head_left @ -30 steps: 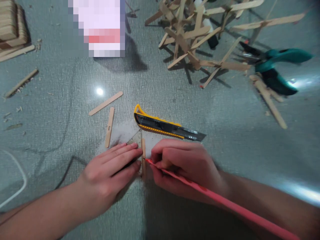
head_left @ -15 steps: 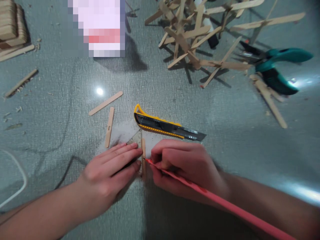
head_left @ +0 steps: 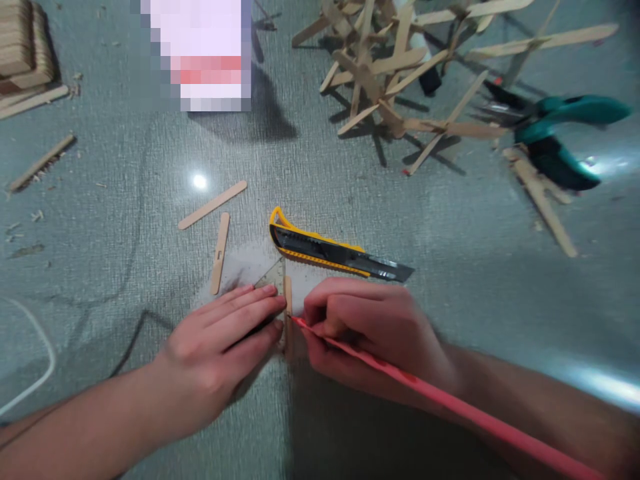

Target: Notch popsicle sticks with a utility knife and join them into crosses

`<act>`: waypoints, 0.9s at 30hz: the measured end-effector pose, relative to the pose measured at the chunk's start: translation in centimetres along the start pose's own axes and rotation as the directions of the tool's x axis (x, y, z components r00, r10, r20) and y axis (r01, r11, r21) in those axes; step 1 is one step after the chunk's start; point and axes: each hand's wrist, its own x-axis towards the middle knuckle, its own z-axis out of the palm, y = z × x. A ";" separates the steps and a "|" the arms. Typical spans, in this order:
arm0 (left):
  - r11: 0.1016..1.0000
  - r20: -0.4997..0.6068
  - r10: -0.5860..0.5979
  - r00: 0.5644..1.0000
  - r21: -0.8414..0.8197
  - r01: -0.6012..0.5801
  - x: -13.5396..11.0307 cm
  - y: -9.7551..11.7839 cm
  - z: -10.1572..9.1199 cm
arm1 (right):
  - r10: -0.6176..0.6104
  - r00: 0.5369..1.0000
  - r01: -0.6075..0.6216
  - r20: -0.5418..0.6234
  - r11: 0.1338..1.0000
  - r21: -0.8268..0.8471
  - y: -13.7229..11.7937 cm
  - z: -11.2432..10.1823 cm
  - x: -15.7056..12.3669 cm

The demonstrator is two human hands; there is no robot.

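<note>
Hands [head_left: 225,340] at stick [head_left: 287,293] edge, knife [head_left: 335,253] just beyond.

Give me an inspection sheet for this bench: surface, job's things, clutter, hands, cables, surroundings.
Surface: grey textured mat, wood chips at left.
Job's things: short wooden stick against clear set square; red pencil tip at the stick.
Clutter: yellow utility knife, blade out; two loose sticks; stick stack; teal pliers.
Hands: left hand flat on the set square; right hand grips the pencil.
Cables: white cord, dark cord, both at left.
Surroundings: glued stick structure behind.
</note>
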 end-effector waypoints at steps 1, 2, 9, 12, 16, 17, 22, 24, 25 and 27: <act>1.000 -0.002 -0.001 1.000 0.001 0.001 0.0 0.0 0.0 | -0.002 1.000 0.002 0.002 1.000 -0.001 0.0 0.0 0.0; 1.000 -0.012 -0.005 1.000 0.005 0.005 0.0 0.0 0.0 | -0.004 1.000 0.004 0.002 1.000 -0.001 0.0 0.0 0.0; 1.000 0.004 0.000 1.000 0.009 0.000 0.0 0.0 -0.2 | 0.020 1.000 -0.020 -0.013 1.000 0.010 -0.2 0.0 -0.2; 1.000 -0.021 0.000 1.000 0.011 0.000 0.0 0.1 -0.1 | 0.012 1.000 -0.012 0.002 1.000 0.019 -0.1 0.0 -0.2; 1.000 -0.026 -0.015 1.000 0.005 0.015 0.0 0.1 0.0 | 0.008 1.000 -0.008 -0.006 1.000 0.004 0.0 0.0 -0.2; 1.000 -0.018 -0.014 1.000 0.004 0.014 0.0 0.1 0.0 | 0.007 1.000 -0.007 -0.009 1.000 -0.002 0.0 0.0 -0.2; 1.000 -0.024 -0.014 1.000 0.005 0.014 -0.1 0.1 0.1 | -0.003 0.999 0.002 -0.033 1.000 -0.013 -0.2 0.1 -0.3; 1.000 -0.023 -0.015 1.000 0.003 0.015 -0.1 0.1 0.1 | -0.008 1.000 0.008 -0.025 1.000 -0.006 -0.2 0.0 -0.3; 1.000 -0.023 -0.012 1.000 0.003 0.012 -0.1 0.1 0.1 | -0.011 1.000 0.011 -0.014 1.000 0.000 -0.2 0.0 -0.3; 1.000 -0.020 -0.010 1.000 0.000 0.010 -0.1 0.1 0.1 | -0.015 1.000 0.015 0.001 1.000 0.002 -0.1 -0.1 -0.3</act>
